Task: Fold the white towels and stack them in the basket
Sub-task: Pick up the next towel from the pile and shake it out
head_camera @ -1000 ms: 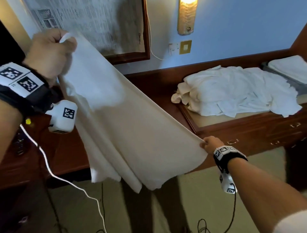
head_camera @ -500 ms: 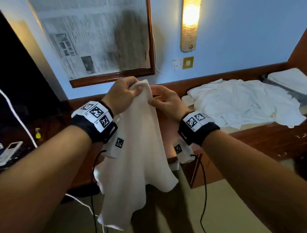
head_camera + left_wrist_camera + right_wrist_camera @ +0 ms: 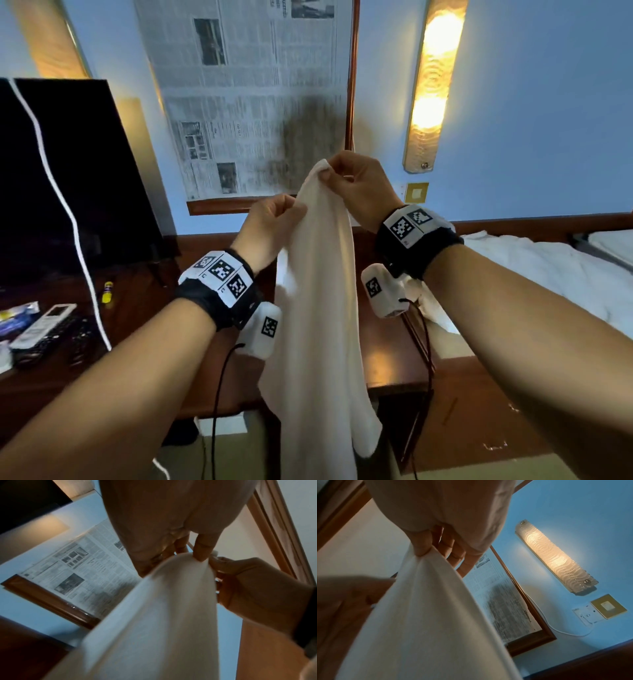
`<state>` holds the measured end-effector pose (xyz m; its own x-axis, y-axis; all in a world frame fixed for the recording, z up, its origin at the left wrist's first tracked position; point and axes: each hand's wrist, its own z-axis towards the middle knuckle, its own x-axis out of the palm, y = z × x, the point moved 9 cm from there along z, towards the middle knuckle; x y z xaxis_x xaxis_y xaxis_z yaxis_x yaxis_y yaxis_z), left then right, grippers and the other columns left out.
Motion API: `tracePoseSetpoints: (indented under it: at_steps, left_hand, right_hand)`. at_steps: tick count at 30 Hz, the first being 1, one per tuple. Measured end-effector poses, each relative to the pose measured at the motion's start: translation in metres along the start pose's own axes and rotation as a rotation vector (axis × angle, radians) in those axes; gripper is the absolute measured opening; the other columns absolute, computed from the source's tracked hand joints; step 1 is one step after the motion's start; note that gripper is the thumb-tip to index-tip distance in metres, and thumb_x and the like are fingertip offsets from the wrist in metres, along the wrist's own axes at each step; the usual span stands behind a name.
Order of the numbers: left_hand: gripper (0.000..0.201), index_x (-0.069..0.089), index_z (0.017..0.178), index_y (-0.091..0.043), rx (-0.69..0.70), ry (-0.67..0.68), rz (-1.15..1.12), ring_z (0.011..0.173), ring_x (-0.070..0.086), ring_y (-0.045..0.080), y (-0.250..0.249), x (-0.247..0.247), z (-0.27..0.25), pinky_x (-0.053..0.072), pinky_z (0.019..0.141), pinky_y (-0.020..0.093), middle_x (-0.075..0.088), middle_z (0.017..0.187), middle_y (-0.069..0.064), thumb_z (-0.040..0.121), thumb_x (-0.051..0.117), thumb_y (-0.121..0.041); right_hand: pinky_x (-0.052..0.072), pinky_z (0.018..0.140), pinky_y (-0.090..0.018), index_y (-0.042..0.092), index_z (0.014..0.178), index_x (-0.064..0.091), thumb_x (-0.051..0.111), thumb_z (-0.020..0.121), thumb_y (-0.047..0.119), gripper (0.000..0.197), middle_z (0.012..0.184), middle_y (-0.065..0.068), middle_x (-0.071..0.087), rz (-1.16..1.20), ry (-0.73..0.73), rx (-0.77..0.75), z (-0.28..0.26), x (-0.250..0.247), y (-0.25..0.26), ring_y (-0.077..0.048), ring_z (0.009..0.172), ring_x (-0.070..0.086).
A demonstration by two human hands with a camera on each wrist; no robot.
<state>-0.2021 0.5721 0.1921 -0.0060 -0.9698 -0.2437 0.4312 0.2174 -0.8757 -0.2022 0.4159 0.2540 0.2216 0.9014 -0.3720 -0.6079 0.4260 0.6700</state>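
A white towel [image 3: 322, 308] hangs doubled in front of me, its lower end dangling past the desk edge. My right hand [image 3: 325, 171] pinches its top corners between thumb and fingers; the right wrist view shows the same pinch [image 3: 421, 553] on the towel [image 3: 428, 615]. My left hand [image 3: 294, 210] sits just below and to the left, pinching the towel's left edge. The left wrist view shows that pinch [image 3: 200, 557] at the towel's [image 3: 163, 615] top. A loose pile of white towels [image 3: 548, 274] lies on the right. A folded towel [image 3: 613, 240] sits at the far right.
A wooden desk [image 3: 394, 359] runs under the hands. A dark TV [image 3: 68, 171] stands on the left, with remotes [image 3: 44, 322] and a small yellow bottle [image 3: 108, 291] before it. A newspaper-covered frame [image 3: 257, 102] and a lit wall lamp [image 3: 431, 85] hang behind.
The towel was spread wide between my hands; they came together at its top. Now the right hand holds the joined corners higher and the left hand sits lower on the edge.
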Motion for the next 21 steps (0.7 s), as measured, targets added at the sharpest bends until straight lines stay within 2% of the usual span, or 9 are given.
tracePoseSetpoints:
  at_steps: [5,7,9,11,14,15,17,19,21]
  left_hand:
    - [0.014,0.064,0.086,-0.011,0.013,0.055,-0.127,0.066,0.065,0.004,0.036,0.023,-0.014,0.049,0.066,0.02,0.069,0.068,-0.011,0.097,0.065,-0.02]
    - [0.018,0.068,0.09,-0.012,0.023,0.084,-0.141,0.075,0.07,0.011,0.052,0.037,-0.021,0.054,0.068,0.024,0.074,0.078,-0.003,0.092,0.07,-0.03]
    - [0.016,0.069,0.083,-0.023,0.015,0.098,-0.157,0.069,0.069,0.008,0.068,0.049,-0.028,0.053,0.063,0.022,0.073,0.073,-0.005,0.086,0.071,-0.038]
    - [0.037,0.069,0.077,-0.023,-0.039,0.121,-0.103,0.067,0.067,0.009,0.092,0.061,-0.032,0.053,0.061,0.025,0.072,0.072,-0.001,0.077,0.073,-0.06]
    - [0.078,0.07,0.085,-0.01,-0.118,0.264,0.123,0.07,0.067,0.018,0.127,0.084,-0.039,0.054,0.066,0.039,0.074,0.08,0.01,0.065,0.066,-0.085]
    - [0.073,0.07,0.083,-0.01,-0.126,0.284,0.166,0.067,0.065,0.015,0.133,0.088,-0.041,0.053,0.065,0.038,0.074,0.076,0.005,0.069,0.065,-0.082]
    - [0.044,0.063,0.071,-0.014,-0.132,0.21,0.155,0.055,0.054,0.004,0.132,0.085,-0.036,0.043,0.058,0.031,0.064,0.061,-0.008,0.088,0.067,-0.054]
    - [0.037,0.053,0.066,-0.016,-0.096,0.107,0.163,0.053,0.042,0.003,0.122,0.077,-0.027,0.034,0.056,0.03,0.051,0.059,-0.011,0.099,0.062,-0.031]
    - [0.038,0.05,0.068,-0.012,-0.048,0.06,0.188,0.058,0.042,0.009,0.109,0.074,-0.016,0.035,0.059,0.033,0.05,0.064,-0.004,0.097,0.055,-0.036]
  right_hand:
    - [0.045,0.076,-0.021,0.006,0.094,0.07,0.062,0.096,0.019,0.015,0.087,-0.003,0.062,-0.026,-0.079,-0.018,0.024,-0.034,0.001,-0.003,0.077,0.051]
    - [0.046,0.081,-0.021,0.01,0.097,0.071,0.061,0.096,0.02,0.014,0.089,0.004,0.064,-0.017,-0.113,-0.015,0.03,-0.047,-0.003,-0.005,0.083,0.055]
    - [0.049,0.086,-0.027,0.015,0.095,0.071,0.06,0.097,0.02,0.012,0.088,0.01,0.064,-0.008,-0.145,-0.006,0.032,-0.06,-0.009,-0.01,0.089,0.059]
    - [0.051,0.09,-0.034,0.019,0.095,0.069,0.058,0.097,0.02,0.011,0.088,0.014,0.063,-0.025,-0.165,0.001,0.031,-0.071,-0.017,-0.012,0.093,0.06]
    - [0.052,0.092,-0.039,0.02,0.099,0.068,0.056,0.099,0.023,0.012,0.09,0.016,0.062,-0.077,-0.213,0.021,0.028,-0.088,-0.027,-0.011,0.093,0.059]
    - [0.052,0.092,-0.04,0.019,0.101,0.068,0.055,0.099,0.024,0.013,0.09,0.017,0.061,-0.09,-0.221,0.034,0.027,-0.094,-0.031,-0.01,0.092,0.059]
    - [0.052,0.092,-0.039,0.019,0.102,0.067,0.055,0.1,0.025,0.014,0.09,0.017,0.059,-0.135,-0.195,0.056,0.025,-0.101,-0.039,-0.008,0.09,0.057]
    - [0.051,0.092,-0.038,0.018,0.101,0.065,0.056,0.099,0.025,0.012,0.09,0.015,0.058,-0.205,-0.133,0.078,0.019,-0.102,-0.047,-0.004,0.085,0.054]
    - [0.051,0.09,-0.038,0.018,0.101,0.064,0.059,0.098,0.025,0.009,0.096,0.008,0.06,-0.255,-0.043,0.099,0.01,-0.097,-0.054,-0.009,0.087,0.055]
